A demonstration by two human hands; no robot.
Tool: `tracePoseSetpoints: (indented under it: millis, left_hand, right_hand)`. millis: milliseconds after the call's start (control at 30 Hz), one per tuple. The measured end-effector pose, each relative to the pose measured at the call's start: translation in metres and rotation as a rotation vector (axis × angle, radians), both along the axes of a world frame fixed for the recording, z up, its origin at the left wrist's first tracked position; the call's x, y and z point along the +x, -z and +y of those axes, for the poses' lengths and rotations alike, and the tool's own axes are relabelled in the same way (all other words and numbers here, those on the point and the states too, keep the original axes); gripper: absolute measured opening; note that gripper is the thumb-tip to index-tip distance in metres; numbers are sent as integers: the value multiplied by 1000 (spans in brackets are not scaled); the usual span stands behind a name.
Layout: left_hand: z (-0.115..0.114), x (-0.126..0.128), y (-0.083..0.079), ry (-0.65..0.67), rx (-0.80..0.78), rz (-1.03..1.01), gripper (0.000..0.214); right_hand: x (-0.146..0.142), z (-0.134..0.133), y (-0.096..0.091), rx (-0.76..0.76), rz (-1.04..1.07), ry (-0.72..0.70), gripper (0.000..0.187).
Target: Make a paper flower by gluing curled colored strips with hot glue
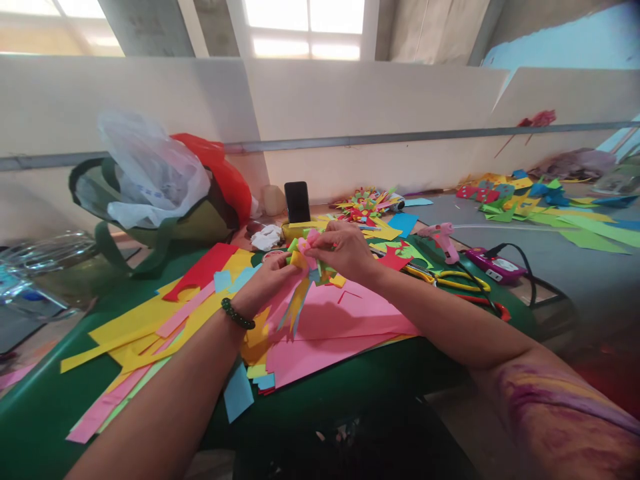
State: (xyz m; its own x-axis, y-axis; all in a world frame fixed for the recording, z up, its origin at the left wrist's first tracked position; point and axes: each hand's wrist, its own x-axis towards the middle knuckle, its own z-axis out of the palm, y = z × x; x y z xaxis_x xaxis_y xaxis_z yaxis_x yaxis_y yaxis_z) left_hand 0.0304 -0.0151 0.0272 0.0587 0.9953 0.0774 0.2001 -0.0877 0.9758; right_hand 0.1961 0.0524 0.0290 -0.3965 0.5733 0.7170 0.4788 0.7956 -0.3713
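Note:
A paper flower [306, 248] in pink, yellow and green is raised over the table's middle, with yellow and blue paper tails [299, 308] hanging from it. From the left, my left hand [273, 279] grips its edge, thumb against the yellow part. My right hand [347, 248] pinches the flower's pink top between thumb and fingers. Beneath both hands lie pink paper sheets [335, 340]. Red, yellow and blue cut paper [205, 263] spreads beside my left forearm. The undersides of the flower and some fingertips are hidden.
Right of my hands are yellow-handled scissors [463, 281], a pink glue gun [445, 241] and a purple power box [496, 265] with cables. A phone [297, 202] stands upright at the back. Behind left is a bag [200, 217]. Paper flowers [367, 203] are heaped near the wall.

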Motion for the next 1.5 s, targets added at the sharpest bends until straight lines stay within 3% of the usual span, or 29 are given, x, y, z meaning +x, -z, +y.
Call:
tracePoseSetpoints:
  millis: [300, 433, 600, 1000, 1367, 1500]
  left_hand:
    - [1, -2, 3, 15, 34, -15, 26]
    - [1, -5, 3, 27, 62, 38, 25]
    - [2, -5, 1, -7, 109, 136, 33]
    - [3, -1, 6, -37, 95, 148, 31]
    - [3, 4, 7, -81, 157, 129, 22]
    - [1, 6, 5, -83, 160, 100, 22]
  right_hand:
    - [-2, -2, 4, 146, -30, 68, 22]
    - [-3, 0, 8, 232, -23, 67, 30]
    - [-5, 0, 11, 318, 16, 69, 27]
    - [-6, -3, 11, 327, -33, 83, 25]
    - [-9, -7, 16, 364, -83, 80, 35]
    - [-8, -8, 14, 380, -41, 32, 28]
